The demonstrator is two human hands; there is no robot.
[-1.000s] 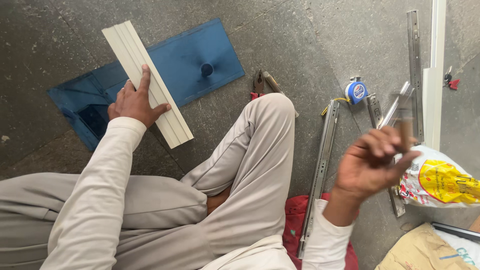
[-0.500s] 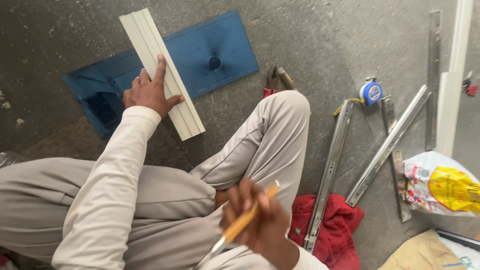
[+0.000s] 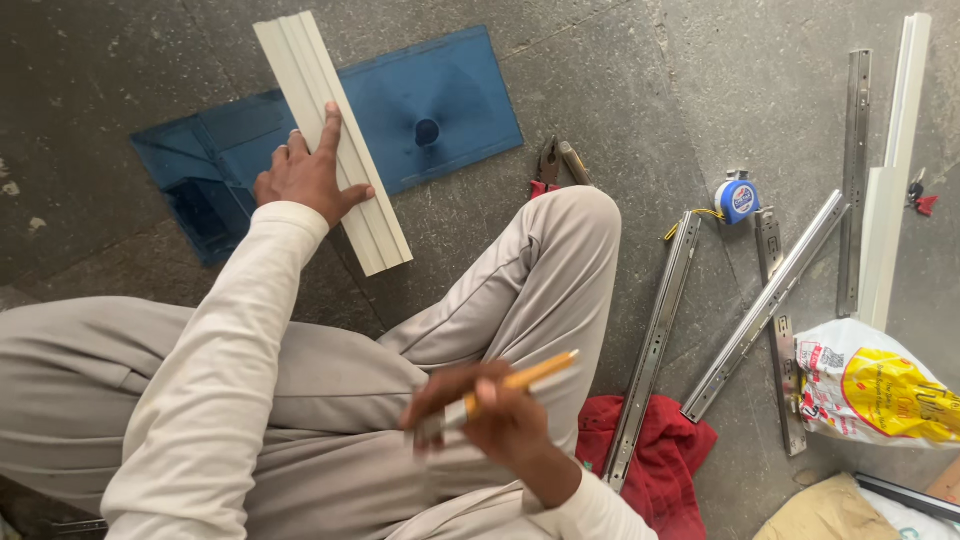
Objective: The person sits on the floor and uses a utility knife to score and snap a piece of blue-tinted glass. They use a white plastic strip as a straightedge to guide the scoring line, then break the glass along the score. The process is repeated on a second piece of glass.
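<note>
My left hand (image 3: 308, 177) presses flat on a cream ribbed strip (image 3: 345, 170), fingers spread, holding it across a blue glass sheet (image 3: 440, 80) that lies on the stone floor. The sheet has a round hole (image 3: 427, 131) near its middle. My right hand (image 3: 485, 415) hovers over my lap, closed around an orange pencil-like tool (image 3: 525, 377) with a metal end pointing left. I sit on the floor with my knee (image 3: 570, 220) bent between the two hands.
Several metal drawer slides (image 3: 655, 340) lie on the floor at right, beside a blue tape measure (image 3: 737, 198), pliers (image 3: 548, 165), a red cloth (image 3: 665, 455), a white profile (image 3: 890, 210) and a yellow-and-white plastic bag (image 3: 875, 385).
My right hand came down from the right side, where it was raised, to my lap with the orange tool. My left hand stayed on the strip.
</note>
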